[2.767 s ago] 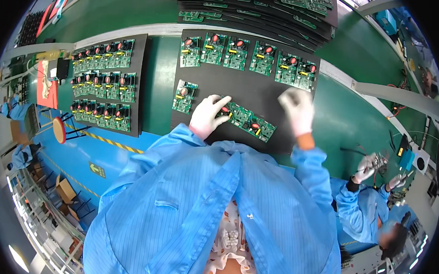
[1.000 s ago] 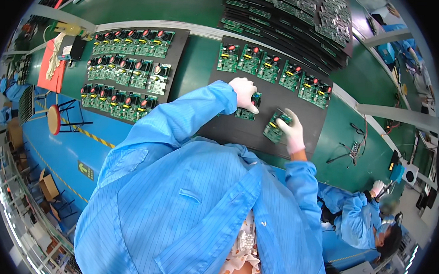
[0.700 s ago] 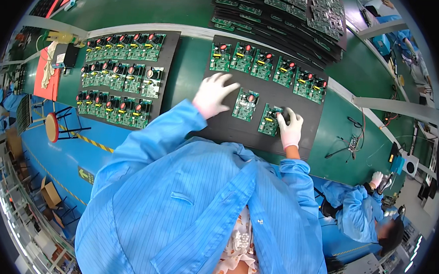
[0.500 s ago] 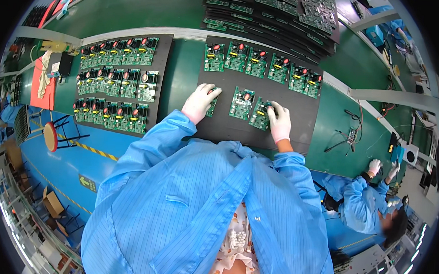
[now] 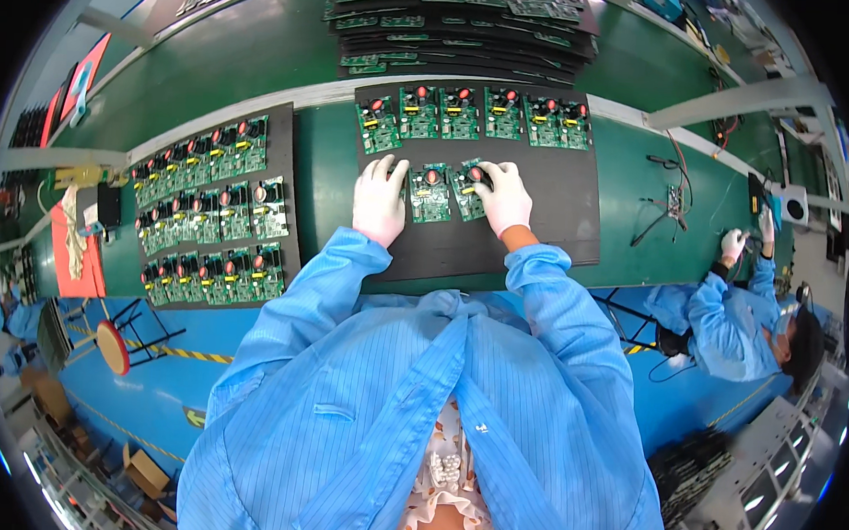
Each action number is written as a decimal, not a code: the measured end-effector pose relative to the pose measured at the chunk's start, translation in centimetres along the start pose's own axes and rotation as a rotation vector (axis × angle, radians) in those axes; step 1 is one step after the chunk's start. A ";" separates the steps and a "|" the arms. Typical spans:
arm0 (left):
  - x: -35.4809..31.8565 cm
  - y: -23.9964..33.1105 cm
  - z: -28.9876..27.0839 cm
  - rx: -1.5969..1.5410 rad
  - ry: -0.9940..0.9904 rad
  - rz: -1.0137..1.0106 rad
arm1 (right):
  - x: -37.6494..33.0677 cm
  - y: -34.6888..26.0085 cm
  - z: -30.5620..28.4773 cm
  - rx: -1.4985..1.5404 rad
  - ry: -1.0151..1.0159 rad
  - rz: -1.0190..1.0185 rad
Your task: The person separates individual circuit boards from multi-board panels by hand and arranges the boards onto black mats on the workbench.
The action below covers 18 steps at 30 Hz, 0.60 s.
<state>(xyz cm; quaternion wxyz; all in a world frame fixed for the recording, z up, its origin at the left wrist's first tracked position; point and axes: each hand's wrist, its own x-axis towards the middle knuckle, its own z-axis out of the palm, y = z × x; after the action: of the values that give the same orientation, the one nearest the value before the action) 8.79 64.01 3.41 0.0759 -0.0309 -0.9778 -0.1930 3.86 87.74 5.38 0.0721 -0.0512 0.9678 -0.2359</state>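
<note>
My left hand (image 5: 381, 200), in a white glove, rests at the left of the black mat (image 5: 552, 209), its fingers curled down over a circuit board that is almost wholly hidden. Just right of it a green circuit board (image 5: 431, 194) with a red round part lies on the mat, untouched in the middle. My right hand (image 5: 505, 197), also gloved, grips another circuit board (image 5: 466, 200) by its upper right side; that board is slightly tilted beside the middle one. Farther back on the same mat several like boards (image 5: 459, 113) form a row.
On the left a second black mat (image 5: 283, 152) carries three rows of boards. Behind, a tall stack of board-laden sheets (image 5: 456, 36) stands on the green bench (image 5: 263, 41). Wires with a small board (image 5: 675, 203) lie right, near a co-worker (image 5: 729, 315). A stool (image 5: 113, 348) is at left.
My right hand has brought its board up and left, nearer the middle board. The gap between my left hand and the middle board has narrowed. The whole view has turned a little.
</note>
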 end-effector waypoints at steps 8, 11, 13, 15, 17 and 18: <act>0.8 6.7 -3.9 0.122 -0.084 0.251 | -0.2 -0.3 0.4 0.096 0.201 0.069; 0.6 9.2 -3.8 0.128 -0.060 0.272 | -3.5 0.4 0.2 0.171 0.349 -0.002; 0.4 10.7 -2.9 0.075 -0.047 0.397 | -7.1 1.5 -0.7 0.240 0.401 -0.018; 0.1 13.0 -1.5 0.012 -0.044 0.549 | -12.2 4.7 -1.7 0.350 0.254 -0.085; -1.8 15.8 0.7 -0.156 -0.118 0.687 | -18.1 9.1 -1.8 0.391 0.097 -0.022; -3.1 17.6 1.6 -0.249 -0.164 0.775 | -21.1 12.0 -1.5 0.260 -0.031 0.040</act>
<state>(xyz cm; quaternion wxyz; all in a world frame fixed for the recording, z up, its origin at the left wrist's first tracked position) 13.21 80.79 8.05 0.0606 -0.4207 -0.8659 -0.2638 23.65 101.86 3.52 0.0975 -0.0259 0.9287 -0.3568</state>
